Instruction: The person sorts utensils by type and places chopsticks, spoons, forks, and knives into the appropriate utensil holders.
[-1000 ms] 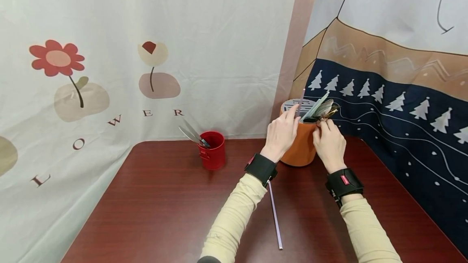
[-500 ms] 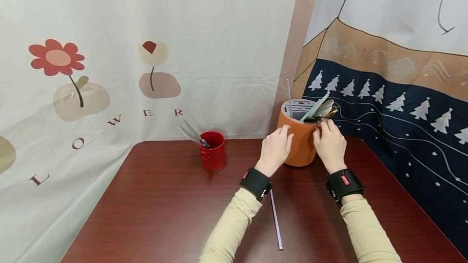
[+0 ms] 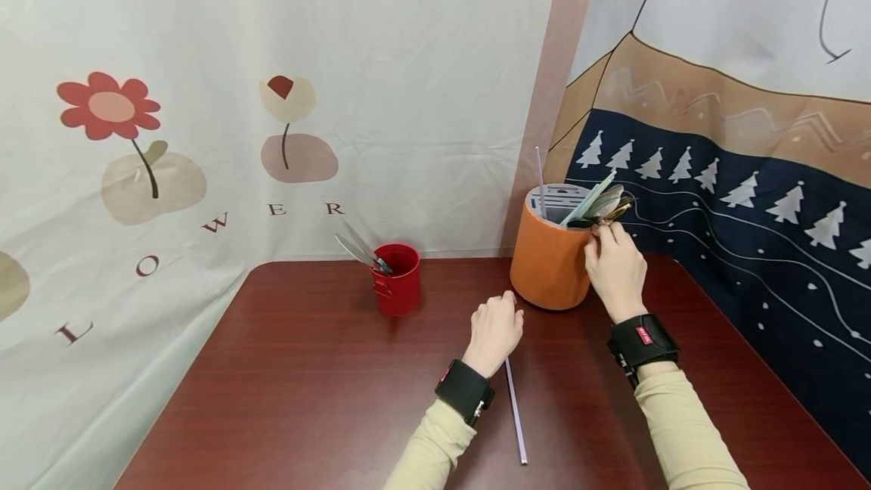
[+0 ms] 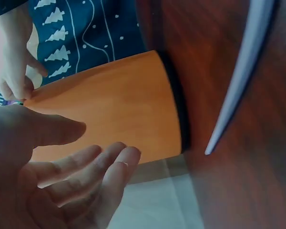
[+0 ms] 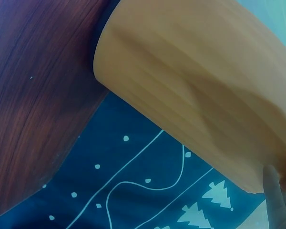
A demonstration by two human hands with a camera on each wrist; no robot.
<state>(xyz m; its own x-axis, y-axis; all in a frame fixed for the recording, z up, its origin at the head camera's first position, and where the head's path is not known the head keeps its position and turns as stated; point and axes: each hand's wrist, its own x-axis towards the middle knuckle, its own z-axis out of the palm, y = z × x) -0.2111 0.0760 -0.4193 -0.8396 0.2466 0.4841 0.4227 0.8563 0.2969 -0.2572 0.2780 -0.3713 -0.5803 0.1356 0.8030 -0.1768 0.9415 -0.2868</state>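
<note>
An orange cutlery holder point(image 3: 547, 267) stands at the back right of the dark red table point(image 3: 306, 384), filled with spoons and other cutlery point(image 3: 599, 204). A thin purple straw point(image 3: 540, 181) stands upright in it. My right hand point(image 3: 609, 237) pinches the holder's rim on its right side; the left wrist view shows those fingers point(image 4: 16, 86) on the rim of the orange holder point(image 4: 109, 105). My left hand point(image 3: 497, 324) hovers low over the table in front of the holder, fingers relaxed and holding nothing, as my left hand point(image 4: 93, 145) also shows close up. A second purple straw point(image 3: 515, 414) lies on the table beside my left wrist.
A small red cup point(image 3: 398, 289) with a few metal utensils point(image 3: 361, 248) stands at the back middle of the table. Printed cloth hangs behind and to the right. The right wrist view shows only the orange holder's wall point(image 5: 190, 86) and the table edge.
My left hand let go of the purple straw, which now stands in the holder, and drew back down toward the table. My right hand stayed on the rim.
</note>
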